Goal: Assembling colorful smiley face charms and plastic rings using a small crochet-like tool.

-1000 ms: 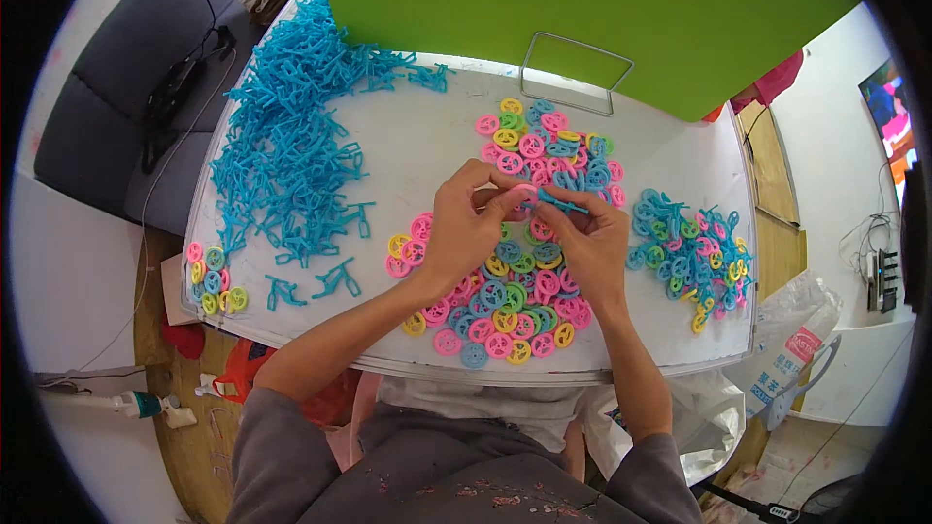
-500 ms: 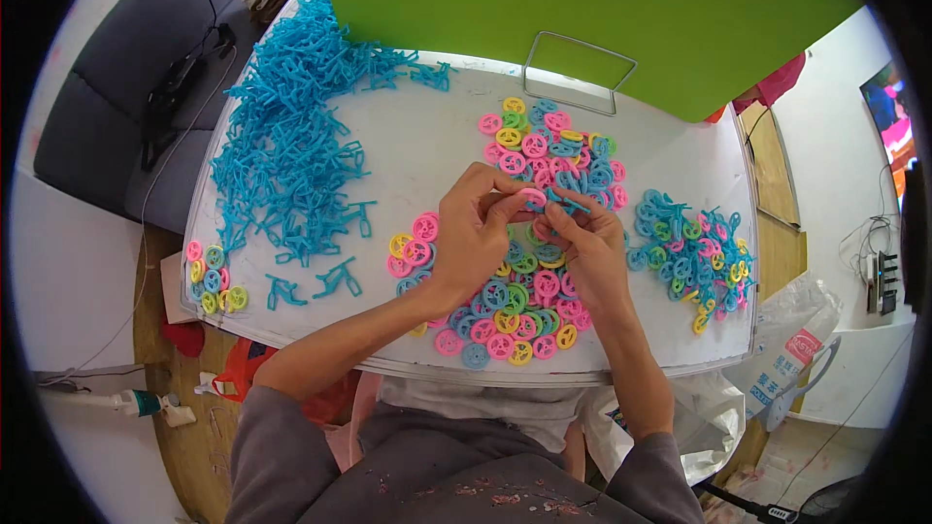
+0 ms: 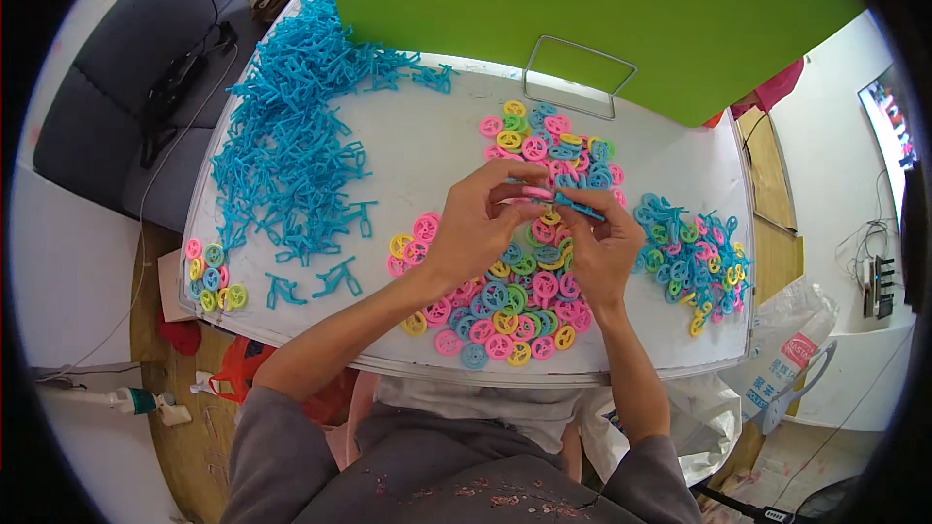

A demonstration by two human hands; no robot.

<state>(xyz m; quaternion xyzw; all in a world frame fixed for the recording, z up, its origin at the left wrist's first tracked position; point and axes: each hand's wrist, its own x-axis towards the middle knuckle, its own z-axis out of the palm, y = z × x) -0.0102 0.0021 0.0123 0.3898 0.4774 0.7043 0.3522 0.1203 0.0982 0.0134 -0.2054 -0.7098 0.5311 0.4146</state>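
Left hand (image 3: 476, 228) and right hand (image 3: 604, 250) slid slightly right

Left's pinching a pink wheel (image 3: 537, 193) just right of center frame, turned nearly edge-on now. Right's gripping a blue piece (image 3: 582, 210), but fingers cover part of it, and I can't tell if it's touching the wheel. Hands also block some of the wheel pile (image 3: 505, 322), lower center. Screen (image 3: 885, 112) at far right gets cut off by the dark rim.

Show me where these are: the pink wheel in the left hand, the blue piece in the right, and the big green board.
Pink wheel (image 3: 538, 193): head view, on its rim.
Blue piece (image 3: 581, 208): head view, on its exposed length.
Green board (image 3: 602, 0): head view, on its broad face.
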